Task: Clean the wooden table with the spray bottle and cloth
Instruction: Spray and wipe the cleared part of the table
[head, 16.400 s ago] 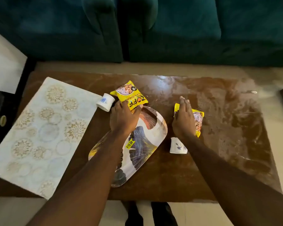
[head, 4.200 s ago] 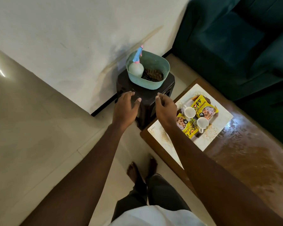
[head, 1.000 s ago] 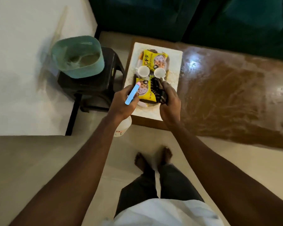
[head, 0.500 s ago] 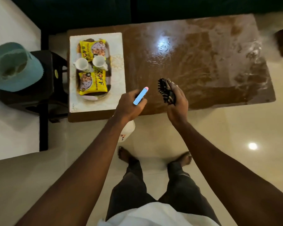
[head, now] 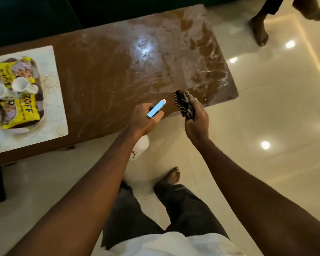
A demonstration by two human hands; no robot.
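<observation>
Here, two yellow snack packets (head: 19, 111), one reading "ZOFF", lie with two white cups (head: 19, 85) on a tray at the glossy brown wooden tabletop (head: 109, 71)'s left end. The left hand (head: 144, 120) grips a white spray bottle with blue head (head: 155, 109), its fingers clenched; the right hand (head: 196, 121) clutches a dark striped cloth (head: 184, 104) over the near edge.

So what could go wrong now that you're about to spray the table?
The spray bottle in the left hand points across the wooden table; aimed further left, mist could reach the snack packets and cups on the tray. Drips on the glossy floor might make bare feet slip, including the other person's foot walking nearby.
</observation>
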